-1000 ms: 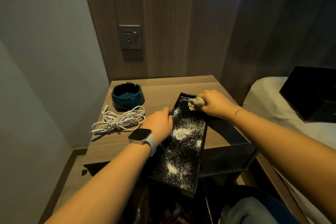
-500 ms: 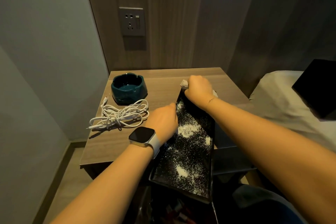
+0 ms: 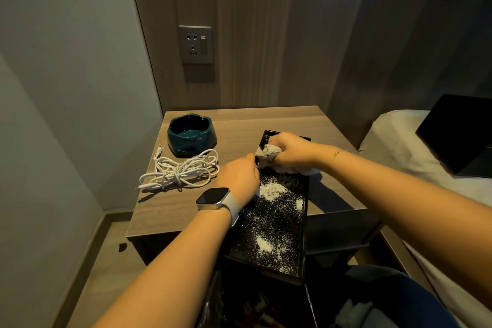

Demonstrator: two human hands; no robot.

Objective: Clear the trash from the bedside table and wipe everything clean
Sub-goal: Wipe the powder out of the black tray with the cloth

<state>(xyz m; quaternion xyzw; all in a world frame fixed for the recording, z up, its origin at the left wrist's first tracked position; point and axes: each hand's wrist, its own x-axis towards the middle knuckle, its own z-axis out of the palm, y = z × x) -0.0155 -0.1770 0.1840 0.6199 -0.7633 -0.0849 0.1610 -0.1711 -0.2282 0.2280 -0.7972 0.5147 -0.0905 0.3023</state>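
Observation:
A black rectangular tray dusted with white powder lies tilted over the front edge of the wooden bedside table. My left hand grips the tray's left rim near its far end. My right hand holds a crumpled whitish cloth pressed on the tray's far end, above the powder patches. The tray's near end hangs over a dark bin below.
A teal ashtray and a coiled white cable sit on the table's left half. A wall socket is on the wood panel behind. A bed with a black box lies to the right.
My right hand with the cloth has drawn back from the tray's far tip toward me, onto the tray surface. My left hand still grips the left rim.

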